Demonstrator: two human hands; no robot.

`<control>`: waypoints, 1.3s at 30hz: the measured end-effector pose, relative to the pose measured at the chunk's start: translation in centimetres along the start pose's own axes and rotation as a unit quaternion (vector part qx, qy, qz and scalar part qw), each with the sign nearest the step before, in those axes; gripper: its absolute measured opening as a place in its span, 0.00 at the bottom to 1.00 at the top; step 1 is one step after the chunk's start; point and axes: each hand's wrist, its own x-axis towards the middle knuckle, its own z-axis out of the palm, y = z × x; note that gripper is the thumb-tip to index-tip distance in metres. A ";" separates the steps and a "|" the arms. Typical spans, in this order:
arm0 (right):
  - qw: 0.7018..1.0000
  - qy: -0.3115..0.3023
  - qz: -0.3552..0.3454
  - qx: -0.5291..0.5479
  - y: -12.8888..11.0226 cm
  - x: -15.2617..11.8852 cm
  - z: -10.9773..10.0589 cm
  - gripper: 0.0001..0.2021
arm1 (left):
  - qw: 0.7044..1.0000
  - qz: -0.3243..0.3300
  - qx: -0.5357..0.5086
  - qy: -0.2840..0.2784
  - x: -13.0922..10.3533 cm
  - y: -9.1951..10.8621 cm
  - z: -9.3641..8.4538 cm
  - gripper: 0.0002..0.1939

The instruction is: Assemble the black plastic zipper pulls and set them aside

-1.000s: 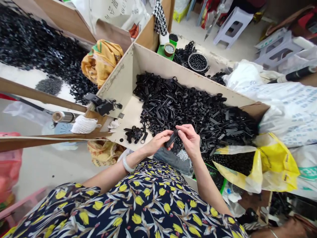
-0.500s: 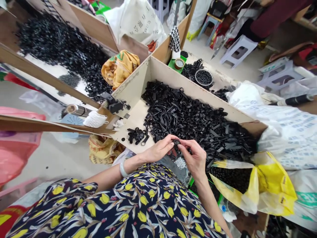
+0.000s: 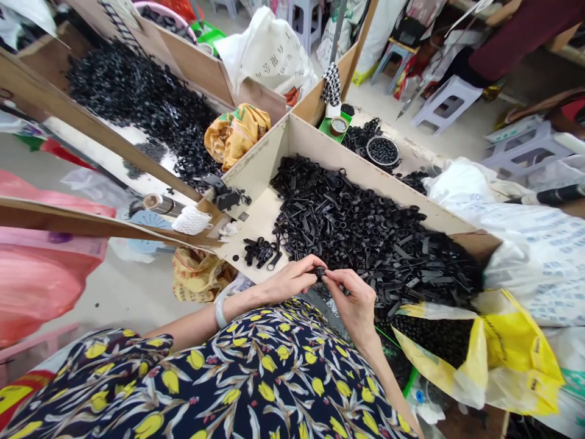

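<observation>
A small black plastic part (image 3: 319, 272) is pinched between my hands at the near edge of the work tray. My left hand (image 3: 292, 277) grips it from the left, thumb and fingers closed around it. From the right, the thumb and forefinger of my right hand (image 3: 351, 296) are closed at the same part; whether they hold a separate tiny piece is too small to tell. Beyond my hands lies a big heap of black plastic parts (image 3: 347, 213), many with ring-shaped ends. A small group of black ringed parts (image 3: 262, 253) sits to the left. Small silvery pieces (image 3: 333, 306) show below my hands.
A wooden-walled divider (image 3: 365, 167) borders the heap. Behind it stand a round bowl of black pieces (image 3: 382, 150) and a small cup (image 3: 338, 125) on a green tray. A yellow plastic bag (image 3: 516, 353) and white sacks (image 3: 525, 244) crowd the right. A person (image 3: 516, 42) sits far right.
The view has shifted, so the surroundings appear further right and slightly lower. My hands stay together, and the black part between them has turned a little.
</observation>
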 end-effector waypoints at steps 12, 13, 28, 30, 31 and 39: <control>0.989 -0.044 0.109 0.092 -0.3 -1.3 1.0 0.08 | 0.983 0.130 0.121 0.056 -1.0 -3.1 1.1 0.19; 0.989 -0.046 0.103 0.094 -0.4 -1.4 1.0 0.10 | 0.983 0.137 0.109 0.057 -1.1 -3.2 1.3 0.19; 0.942 -0.159 0.289 0.064 15.8 -2.9 8.4 0.32 | 0.876 -0.127 0.212 0.414 0.2 -21.0 -7.6 0.17; 0.939 -0.155 0.305 0.028 17.1 -2.7 9.1 0.28 | 0.866 -0.141 0.242 0.414 0.9 -22.6 -8.7 0.17; 0.938 -0.151 0.312 0.008 17.6 -2.5 9.4 0.25 | 0.861 -0.148 0.254 0.414 1.3 -23.0 -8.9 0.18; 0.922 -0.049 0.352 -0.151 22.2 1.2 9.1 0.15 | 0.853 -0.142 0.376 0.332 7.7 -23.9 -7.1 0.22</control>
